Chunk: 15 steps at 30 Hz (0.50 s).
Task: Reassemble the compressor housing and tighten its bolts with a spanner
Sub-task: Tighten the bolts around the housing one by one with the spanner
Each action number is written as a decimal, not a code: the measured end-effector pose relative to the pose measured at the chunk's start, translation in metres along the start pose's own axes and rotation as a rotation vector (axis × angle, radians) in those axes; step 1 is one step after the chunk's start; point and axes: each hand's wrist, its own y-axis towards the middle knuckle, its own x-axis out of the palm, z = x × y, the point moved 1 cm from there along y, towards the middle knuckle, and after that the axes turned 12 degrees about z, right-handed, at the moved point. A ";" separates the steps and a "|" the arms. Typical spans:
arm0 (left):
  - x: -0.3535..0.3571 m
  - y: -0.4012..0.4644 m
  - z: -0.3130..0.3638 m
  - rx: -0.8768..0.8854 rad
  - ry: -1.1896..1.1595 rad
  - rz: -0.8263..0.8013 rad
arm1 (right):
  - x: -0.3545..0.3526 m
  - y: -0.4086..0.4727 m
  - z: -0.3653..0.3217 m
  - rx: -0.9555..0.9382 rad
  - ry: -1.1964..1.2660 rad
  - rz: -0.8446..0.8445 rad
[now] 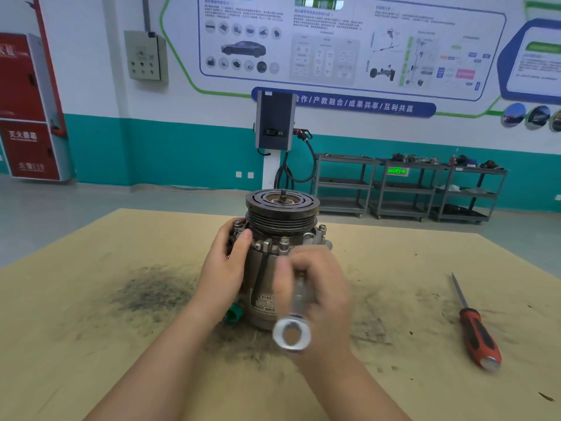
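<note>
Right, the compressor [274, 262] stands upright on the desk [91, 314], left hand [226, 265] clasping its flange, right hand [315, 296] gripping the blurred spanner [293, 326]. Best brace firmly, seat the spanner squarely on a bolt [284, 240], then tighten crosswise.

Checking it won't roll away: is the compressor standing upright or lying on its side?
Upright. The compressor stands on end on the table, its pulley facing up, while the left hand grips its flange.

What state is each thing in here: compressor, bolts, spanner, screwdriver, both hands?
Compressor: upright on the table, pulley up.
Flange bolts: in place; tightness unclear.
Spanner: gripped, blurred, ring end free.
Screwdriver: lying flat, untouched.
Left hand: holding the compressor.
Right hand: gripping the spanner.
</note>
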 end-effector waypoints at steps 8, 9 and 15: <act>0.000 0.000 -0.001 -0.011 -0.016 -0.006 | -0.011 0.024 -0.002 0.150 0.241 0.113; 0.000 0.000 -0.001 -0.015 -0.013 -0.010 | -0.013 0.030 -0.001 0.246 0.296 0.198; -0.001 -0.001 0.000 -0.021 -0.009 -0.017 | -0.027 0.047 0.016 0.665 0.451 0.382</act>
